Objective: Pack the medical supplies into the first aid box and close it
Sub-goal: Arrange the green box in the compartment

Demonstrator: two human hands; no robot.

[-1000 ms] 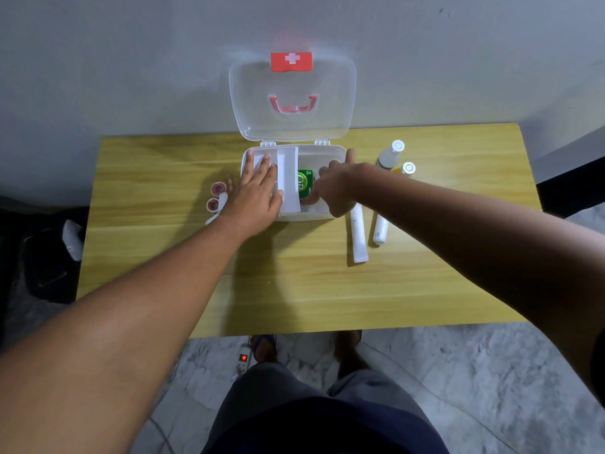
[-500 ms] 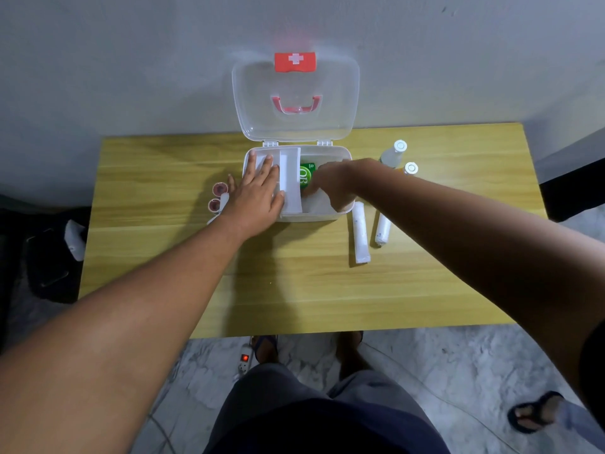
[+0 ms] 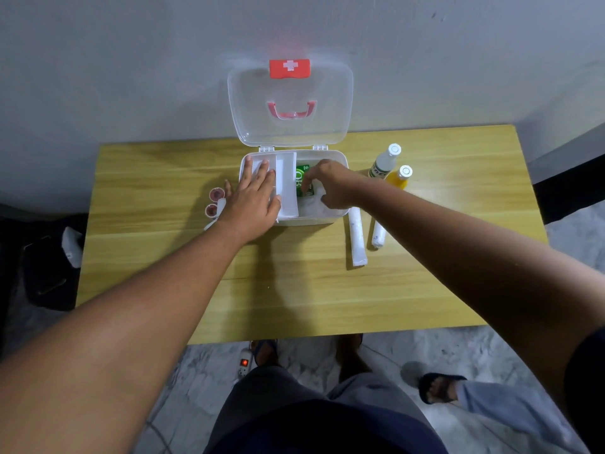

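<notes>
So our left hand [image 3: 252, 204] was lying flat, fingers spread, pressing down on the white tray insert [image 3: 286, 185] that sat across the left half of the first aid box [image 3: 340, 158]. Our right hand [image 3: 330, 188] was reaching into the right half of the box, fingers curled around the green packet [image 3: 302, 178]. It looked like we had it pinched, but we couldn't tell for sure whether it was really gripped or just touched. That green packet was the only thing we could make out down in that compartment; the rest of the bottom looked like bare translucent plastic.

The clear lid [image 3: 289, 106] stood wide open, leaning back against the wall, with its red latch [image 3: 289, 67] up top and the red handle [image 3: 291, 111] showing through.

Still out on the surface [image 3: 294, 290]: two small tape rolls [image 3: 214, 201] just beside the box on the left, partly behind our left hand. On the right, a long white wrapped roll [image 3: 357, 237] lay right by the box corner, with a second white roll [image 3: 378, 235] beside it, partly under our right forearm. Behind those stood a white-capped bottle [image 3: 384, 160] and an orange bottle [image 3: 401, 178], close together.

Tons of open room on the near half of the surface, and both far ends were free too.
</notes>
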